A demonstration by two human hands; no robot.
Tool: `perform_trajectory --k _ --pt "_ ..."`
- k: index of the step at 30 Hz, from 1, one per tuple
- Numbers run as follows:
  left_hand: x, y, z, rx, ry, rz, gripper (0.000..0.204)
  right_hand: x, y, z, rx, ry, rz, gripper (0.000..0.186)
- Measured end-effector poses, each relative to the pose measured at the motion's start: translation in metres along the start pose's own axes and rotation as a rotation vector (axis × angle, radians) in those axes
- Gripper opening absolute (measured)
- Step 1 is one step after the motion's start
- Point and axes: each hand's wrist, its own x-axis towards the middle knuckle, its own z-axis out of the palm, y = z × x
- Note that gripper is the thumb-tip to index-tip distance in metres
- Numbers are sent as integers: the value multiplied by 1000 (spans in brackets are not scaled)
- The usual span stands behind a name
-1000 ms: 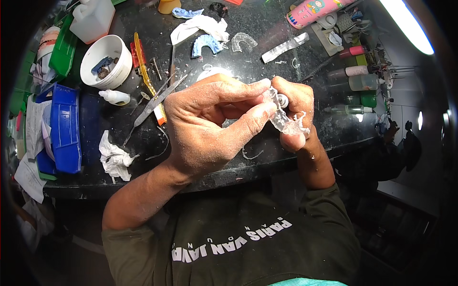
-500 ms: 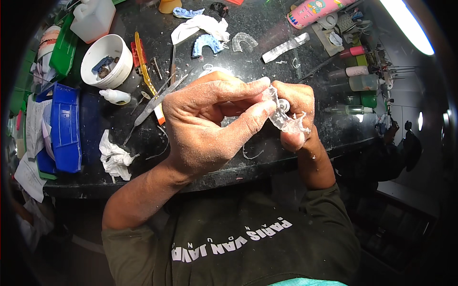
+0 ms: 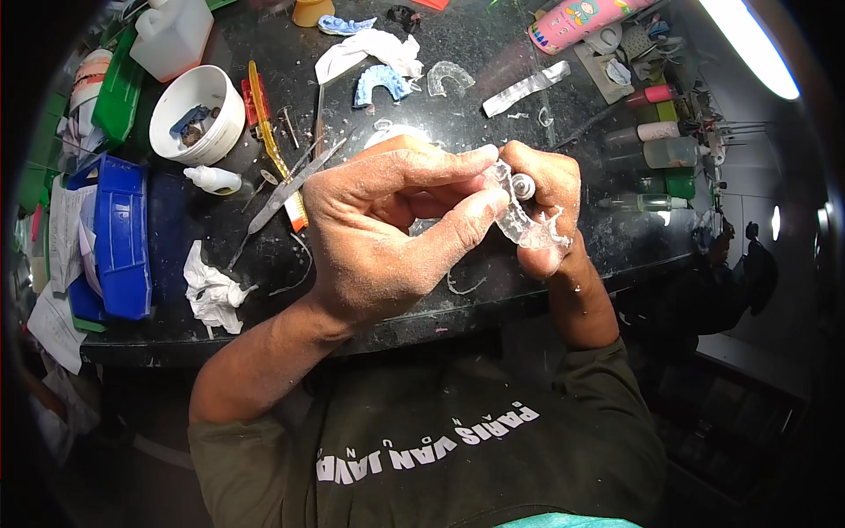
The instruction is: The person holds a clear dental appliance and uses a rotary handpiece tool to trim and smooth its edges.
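Observation:
Between the thumb and fingers of my left hand [image 3: 396, 211] is a clear plastic dental aligner [image 3: 515, 220], its trimmed edge ragged at the lower end. My right hand [image 3: 550, 194] is closed around a rotary handpiece [image 3: 523, 186], of which only the round metal nose shows. That nose sits right beside the aligner's inner curve; whether they touch I cannot tell. My right thumb lies against the aligner's lower end. Pale dust coats my left hand. Beyond my hands lie another clear aligner [image 3: 450, 79] and a blue dental arch model [image 3: 382, 85].
To the left are a white tub [image 3: 227, 132] with scraps in it, a blue bin [image 3: 123, 238], a small white bottle [image 3: 213, 179], crumpled tissue [image 3: 214, 289] and metal scissors [image 3: 282, 192]. Bottles [image 3: 669, 152] line the right side. A bright lamp [image 3: 753, 44] hangs at upper right.
The aligner and the handpiece nose have shifted very slightly against each other. Both hands keep nearly the same place and grip.

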Motion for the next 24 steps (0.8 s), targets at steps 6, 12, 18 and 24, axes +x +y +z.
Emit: perform_trajectory --k 6,12,18,24 --pt "0 0 1 -34 -20 -48 29 -2 2 -1 -18 4 48 82" --pt "-1 -1 1 -57 -30 -49 28 -2 0 4 13 41 76 84" --pt "-1 -3 0 -42 -34 -22 29 -3 3 4 39 59 -2 72" --pt "0 -2 1 -76 -29 -7 29 -2 -1 3 51 19 12 66"
